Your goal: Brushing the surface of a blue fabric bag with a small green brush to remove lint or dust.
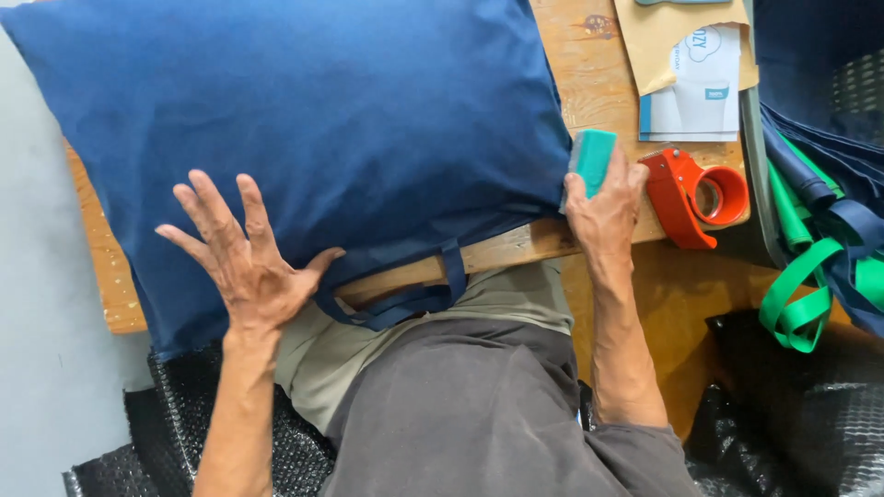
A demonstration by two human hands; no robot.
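Observation:
A large dark blue fabric bag (331, 110) lies flat across a wooden table (589, 83), its handles (414, 294) hanging over the near edge. My left hand (244, 262) presses flat on the bag's near left corner, fingers spread. At the bag's right edge, my right hand (603, 207) grips a small teal block (592, 158).
An orange tape dispenser (695, 193) sits just right of my right hand. Behind it lie a brown envelope (654, 46) and white and blue papers (704, 92). Folded blue bags with green straps (810, 267) hang at the right. Black bubble wrap (792, 414) covers the floor.

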